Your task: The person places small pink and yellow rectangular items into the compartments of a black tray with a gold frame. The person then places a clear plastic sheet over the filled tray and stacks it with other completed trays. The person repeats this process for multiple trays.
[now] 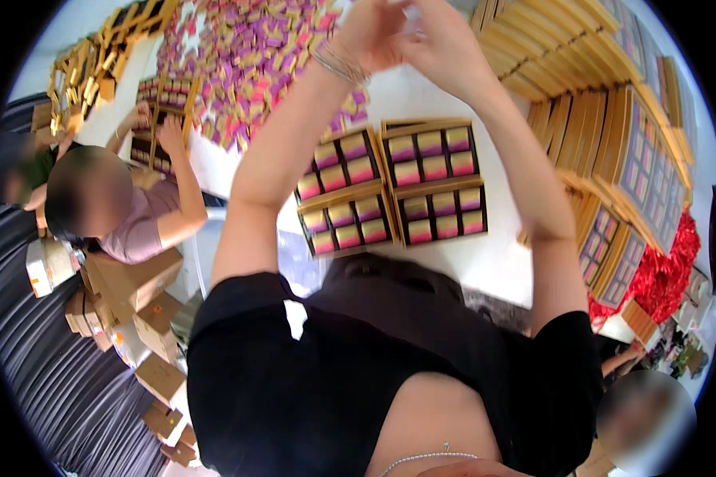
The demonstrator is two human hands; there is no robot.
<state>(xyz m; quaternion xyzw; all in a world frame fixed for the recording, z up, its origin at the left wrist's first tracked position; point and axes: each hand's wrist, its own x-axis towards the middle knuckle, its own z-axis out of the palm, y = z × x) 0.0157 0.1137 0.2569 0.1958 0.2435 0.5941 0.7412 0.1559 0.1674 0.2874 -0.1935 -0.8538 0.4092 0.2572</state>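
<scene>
Both my arms are raised toward the top of the picture, over a white table (485, 262). My left hand (371, 30), with a thin bracelet on its wrist, and my right hand (445, 41) meet at the upper edge, fingers curled toward each other. The frame edge cuts off the fingertips, so anything between them is hidden. Below my hands lie several open gold-rimmed boxes (433, 168), side by side, each filled with rows of small pink and purple packs. A big loose heap of purple and gold packs (250, 56) covers the table behind them, to the left.
Tall stacks of gold boxes (589, 87) line the right side, above a pile of red material (667, 274). At left another person (127, 211) has both hands in a box. Cardboard cartons (135, 290) sit lower left. A second person (646, 417) is lower right.
</scene>
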